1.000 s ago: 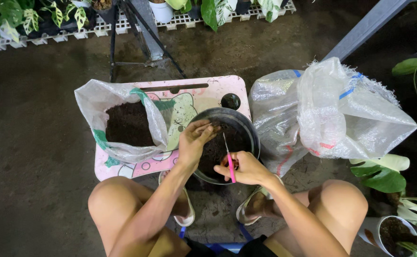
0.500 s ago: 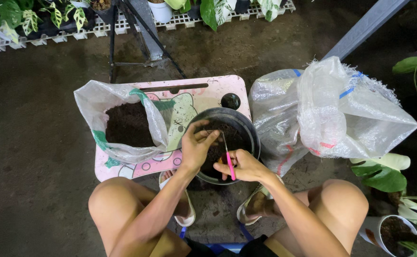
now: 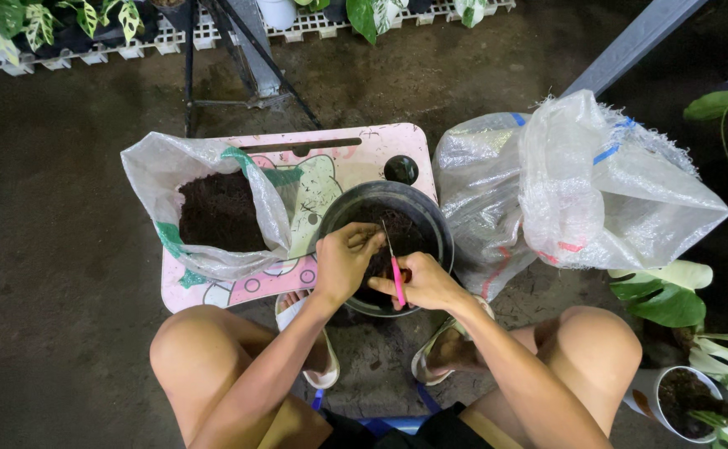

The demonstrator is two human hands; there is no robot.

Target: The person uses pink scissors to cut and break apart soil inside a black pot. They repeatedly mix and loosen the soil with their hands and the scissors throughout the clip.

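Note:
A black plastic pot [image 3: 426, 212] holding dark soil sits on the front right of a low pink tray table [image 3: 347, 158]. My left hand [image 3: 343, 262] rests over the pot's near rim, fingers curled at the soil. My right hand [image 3: 422, 284] grips a thin tool with a pink handle [image 3: 397, 287]; its slender metal tip points up into the pot. What the left fingers pinch is hidden.
An open bag of dark soil [image 3: 214, 208] stands on the table's left. A large crumpled white sack [image 3: 580, 191] lies to the right. Potted plants [image 3: 688, 391] sit at lower right; trays of plants [image 3: 64, 33] and a black stand [image 3: 214, 50] lie beyond.
My left hand has slid nearer to me, from over the pot's middle to its near rim. The right hand and pink tool stay in about the same place.

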